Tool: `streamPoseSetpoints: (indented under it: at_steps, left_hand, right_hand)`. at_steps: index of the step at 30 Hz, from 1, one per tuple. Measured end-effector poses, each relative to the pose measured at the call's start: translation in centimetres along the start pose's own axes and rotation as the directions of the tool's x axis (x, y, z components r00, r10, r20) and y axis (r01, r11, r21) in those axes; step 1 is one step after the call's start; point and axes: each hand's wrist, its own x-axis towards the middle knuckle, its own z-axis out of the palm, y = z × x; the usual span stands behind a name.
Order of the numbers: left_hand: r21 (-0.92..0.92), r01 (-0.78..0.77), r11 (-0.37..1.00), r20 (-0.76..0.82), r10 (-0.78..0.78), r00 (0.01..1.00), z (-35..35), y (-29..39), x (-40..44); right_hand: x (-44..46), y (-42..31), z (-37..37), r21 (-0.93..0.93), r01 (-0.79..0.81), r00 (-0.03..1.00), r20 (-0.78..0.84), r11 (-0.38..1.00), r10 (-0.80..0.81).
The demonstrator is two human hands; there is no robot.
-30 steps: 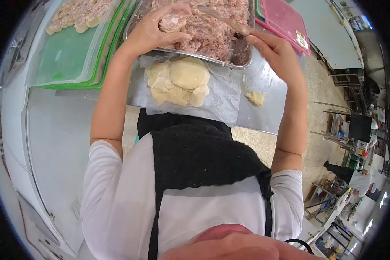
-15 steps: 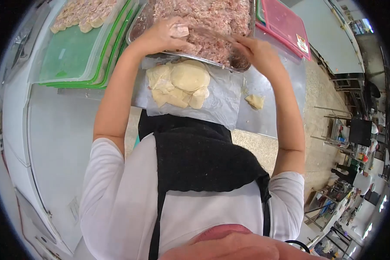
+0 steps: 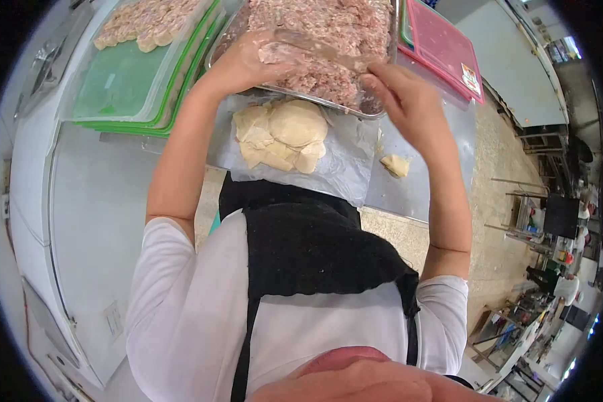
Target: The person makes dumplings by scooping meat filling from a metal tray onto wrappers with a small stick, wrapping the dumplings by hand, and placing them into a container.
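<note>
My right hand (image 3: 405,94) grips the handle of a flat spatula (image 3: 315,45), whose blade reaches left over the meat to my other hand. My left hand (image 3: 251,61) is curled at the tray's near left edge, around a small pale dough wrapper that its fingers mostly hide. Beneath both hands lies a metal tray (image 3: 301,92) of pinkish minced meat (image 3: 321,20). Closer to my body, a stack of round, pale yellow dough wrappers (image 3: 298,124) rests on a plastic sheet (image 3: 342,157). A single folded piece of dough (image 3: 395,165) sits to the right, under my right forearm.
At the left are stacked green-edged trays (image 3: 124,87), with rows of filled dumplings (image 3: 147,27) in the top one. Pink lids (image 3: 442,47) lie right of the meat tray. The metal table's (image 3: 409,194) front edge is just before my apron. Shelving and people are far right.
The spatula blade has come up against my left hand, whose fingers now curl further around the wrapper. My right hand has turned slightly. The whole view has shifted a little.
</note>
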Motion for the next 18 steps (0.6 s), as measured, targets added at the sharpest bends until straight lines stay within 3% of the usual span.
streamPoseSetpoints:
  at_steps: [1, 2, 3, 4, 5, 7, 8, 9, 10, 11, 12, 14, 18]
  left_hand:
    - [-0.120, 0.076, 0.990, 0.082, -0.067, 0.994, -0.3, -0.1, 0.1]
    - [-0.111, 0.084, 0.990, 0.073, -0.076, 0.994, -0.6, 0.0, -0.1]
    - [0.023, 0.041, 0.999, 0.043, -0.042, 0.998, -1.3, 1.3, -0.1]
    - [0.161, 0.008, 0.987, 0.013, -0.010, 1.000, -2.5, 2.5, -0.2]
    - [0.179, 0.030, 0.983, -0.011, -0.029, 1.000, -4.2, 3.5, -0.8]
    - [0.212, -0.018, 0.977, -0.015, 0.022, 1.000, -7.9, 4.8, -2.1]
    - [0.254, 0.146, 0.956, -0.124, -0.117, 0.985, -10.0, 4.3, -3.2]
    - [0.276, 0.306, 0.911, -0.237, -0.244, 0.940, -12.4, 3.3, -4.4]
    - [0.323, 0.404, 0.856, -0.312, -0.306, 0.899, -14.7, 2.8, -5.3]
    - [0.359, 0.497, 0.790, -0.388, -0.358, 0.849, -16.9, 2.0, -6.3]
    - [0.363, 0.508, 0.781, -0.400, -0.362, 0.842, -19.3, -0.2, -7.4]
    - [0.644, 0.491, 0.587, -0.406, -0.281, 0.869, -23.7, -5.4, -9.2]
    - [0.649, 0.441, 0.620, -0.350, -0.271, 0.897, -25.0, -8.9, -9.8]
  right_hand:
    - [0.1, -0.6, 0.3, 0.032, -0.007, 1.000, -0.022, 0.999, 0.007]
    - [0.2, 0.2, 1.7, -0.003, -0.008, 1.000, 0.007, 1.000, 0.008]
    - [0.4, 0.5, 1.8, 0.008, 0.011, 1.000, 0.008, 1.000, -0.011]
    - [0.7, 1.1, 1.7, 0.173, -0.094, 0.995, 0.050, 0.981, 0.086]
    - [1.1, 1.8, 1.7, 0.325, -0.197, 0.979, 0.115, 0.925, 0.168]
    - [1.7, 3.5, 2.9, 0.384, -0.159, 0.987, 0.087, 0.910, 0.136]
    - [1.9, 4.3, 3.9, 0.398, -0.251, 0.968, 0.117, 0.883, 0.222]
    - [2.2, 4.9, 5.0, 0.406, -0.342, 0.940, 0.149, 0.847, 0.308]
    - [2.4, 5.4, 6.4, 0.353, -0.207, 0.976, 0.016, 0.913, 0.215]
    - [2.6, 5.9, 7.4, 0.360, -0.191, 0.980, 0.019, 0.913, 0.198]
    - [2.7, 6.2, 8.3, 0.326, -0.193, 0.975, -0.041, 0.925, 0.218]
    - [3.1, 5.5, 8.4, 0.281, -0.222, 0.959, -0.111, 0.934, 0.261]
    - [3.1, 5.3, 8.5, 0.153, -0.217, 0.965, -0.117, 0.964, 0.236]
